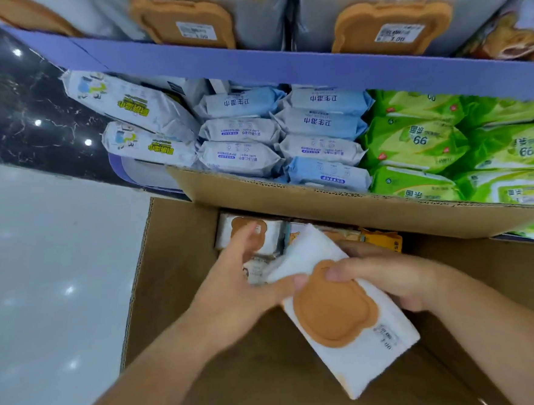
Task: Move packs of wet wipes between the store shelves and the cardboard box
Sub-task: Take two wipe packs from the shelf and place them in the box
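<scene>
1. A glossy white floor [42, 265] lies at the left.
2. The open cardboard box [175, 272] stands beside it, below the shelf.
3. The left hand [243, 286] has a spread grip: fingertips on a bear-lid pack [272, 233] lying in the box, thumb against the held pack.
4. The white wet-wipes pack [374, 353] with a brown bear-shaped lid is tilted above the box, between both hands.
5. The right hand [394, 275] pinches it, thumb on the lid, fingers beneath.
6. Blue-white packs [320, 122] and then green packs [429, 140] fill the shelf.
</scene>
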